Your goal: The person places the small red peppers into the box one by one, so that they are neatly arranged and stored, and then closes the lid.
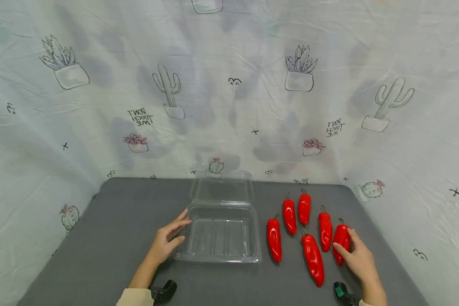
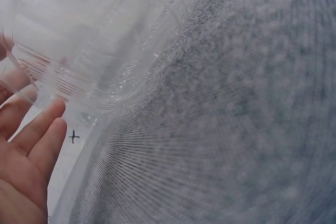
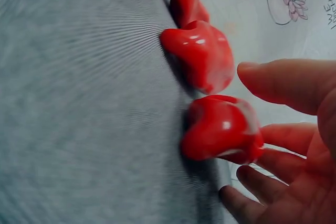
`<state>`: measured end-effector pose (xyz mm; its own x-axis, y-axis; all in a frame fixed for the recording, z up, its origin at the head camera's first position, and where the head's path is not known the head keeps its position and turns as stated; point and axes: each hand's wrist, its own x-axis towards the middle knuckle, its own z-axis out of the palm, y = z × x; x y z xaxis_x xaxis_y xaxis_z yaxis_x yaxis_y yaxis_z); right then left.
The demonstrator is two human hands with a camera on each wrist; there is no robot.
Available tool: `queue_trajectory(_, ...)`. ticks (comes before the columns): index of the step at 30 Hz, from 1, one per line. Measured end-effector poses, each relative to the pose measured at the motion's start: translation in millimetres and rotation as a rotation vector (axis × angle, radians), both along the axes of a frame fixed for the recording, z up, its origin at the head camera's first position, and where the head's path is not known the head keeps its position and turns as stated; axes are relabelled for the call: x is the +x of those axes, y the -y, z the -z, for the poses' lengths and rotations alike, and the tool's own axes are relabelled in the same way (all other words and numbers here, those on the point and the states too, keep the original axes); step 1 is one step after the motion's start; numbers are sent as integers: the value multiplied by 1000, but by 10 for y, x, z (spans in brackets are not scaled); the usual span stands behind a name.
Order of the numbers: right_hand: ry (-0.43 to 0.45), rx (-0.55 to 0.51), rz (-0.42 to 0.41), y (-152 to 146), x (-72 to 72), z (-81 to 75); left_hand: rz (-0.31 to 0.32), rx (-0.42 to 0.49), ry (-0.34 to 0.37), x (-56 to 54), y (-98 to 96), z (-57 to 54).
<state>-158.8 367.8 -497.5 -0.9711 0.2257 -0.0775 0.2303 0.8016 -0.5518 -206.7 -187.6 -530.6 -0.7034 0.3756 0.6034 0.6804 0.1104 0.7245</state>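
Observation:
A clear plastic box (image 1: 221, 258) with its hinged lid (image 1: 222, 191) raised stands on the grey table. Beside its left edge is my left hand (image 1: 167, 242), fingers extended; in the left wrist view the fingers (image 2: 48, 142) lie against or very near the clear wall, and exact contact is hard to tell. My right hand (image 1: 357, 255) is around the rightmost red chili pepper (image 1: 341, 242). In the right wrist view the thumb (image 3: 278, 80) stays apart from that pepper (image 3: 223, 132), while the other fingers extend beside and behind it.
Several more red peppers lie between box and right hand, among them a large front one (image 1: 313, 259), one near the box (image 1: 274, 240) and one beside the rightmost (image 1: 325, 231). A patterned cloth (image 1: 229, 106) hangs behind the grey table (image 1: 130, 221).

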Motion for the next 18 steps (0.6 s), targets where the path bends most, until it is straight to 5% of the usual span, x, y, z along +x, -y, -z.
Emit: queue_trajectory(18, 72, -178, 174, 5, -16, 27, 24, 51, 48, 28, 18, -43)
